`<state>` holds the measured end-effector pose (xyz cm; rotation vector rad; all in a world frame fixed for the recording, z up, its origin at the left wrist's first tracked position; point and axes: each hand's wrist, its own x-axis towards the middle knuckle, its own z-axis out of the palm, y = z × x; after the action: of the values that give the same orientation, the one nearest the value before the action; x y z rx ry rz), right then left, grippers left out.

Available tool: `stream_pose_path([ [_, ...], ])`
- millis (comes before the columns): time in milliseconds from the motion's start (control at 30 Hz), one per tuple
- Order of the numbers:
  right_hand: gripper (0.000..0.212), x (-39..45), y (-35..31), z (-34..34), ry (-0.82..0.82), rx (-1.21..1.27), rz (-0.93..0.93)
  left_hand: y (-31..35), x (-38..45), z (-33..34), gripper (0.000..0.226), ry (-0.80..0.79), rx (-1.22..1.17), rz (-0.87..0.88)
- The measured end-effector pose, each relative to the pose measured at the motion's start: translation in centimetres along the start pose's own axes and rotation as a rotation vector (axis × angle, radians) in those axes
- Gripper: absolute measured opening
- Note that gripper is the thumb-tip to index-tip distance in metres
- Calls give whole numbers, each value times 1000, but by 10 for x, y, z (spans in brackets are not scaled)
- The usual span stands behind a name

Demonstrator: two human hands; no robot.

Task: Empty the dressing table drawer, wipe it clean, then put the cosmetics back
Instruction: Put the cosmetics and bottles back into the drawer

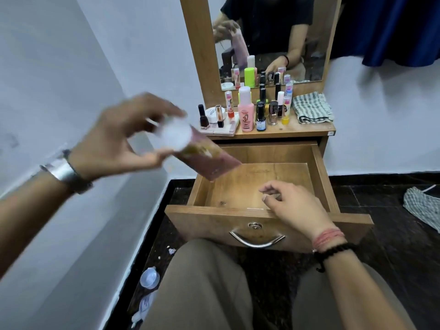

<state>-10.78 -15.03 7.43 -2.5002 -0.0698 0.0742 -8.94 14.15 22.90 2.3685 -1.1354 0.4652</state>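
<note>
At the left, the left hand (pixel 123 136) is blurred by motion. Its fingers are curled around the white cap end of a pink tube (pixel 204 158), and the tube points down to the right, above the back left corner of the open drawer (pixel 259 186). The print on the tube cannot be read, and the fingertips are hard to make out. A metal band is on this wrist.

The drawer is pulled out and its wooden bottom is bare. Its front panel carries a curved metal handle (pixel 257 240) and a small lock.

Behind it, on the worktop (pixel 309 129), the cosmetics (pixel 250 110) stand close together: nail polish bottles, a pink bottle, small tubes, a round white jar. Their labels are too small to read. A folded checked cloth (pixel 312 108) lies just beside them, at the right.

The right hand (pixel 292 206) rests on the drawer's front edge, fingers loosely bent, holding nothing. At the right border, another checked fabric (pixel 421 208) on the floor is cut off.
</note>
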Motion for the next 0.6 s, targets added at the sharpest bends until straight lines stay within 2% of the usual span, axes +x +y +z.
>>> stream_pose_path([
  [67,17,-1,0,0,4,4,-1,12,-4,33,47,-129,208,150],
  [200,18,-1,1,0,9,0,-6,6,-8,91,41,-245,394,250],
  [267,17,-1,2,1,10,3,-2,-6,-7,109,46,-357,423,233],
  [367,19,-1,2,2,5,1,8,-23,-1,122,47,-444,353,113],
  [600,20,-1,1,2,-7,-14,14,-46,9,147,41,-659,454,95],
])
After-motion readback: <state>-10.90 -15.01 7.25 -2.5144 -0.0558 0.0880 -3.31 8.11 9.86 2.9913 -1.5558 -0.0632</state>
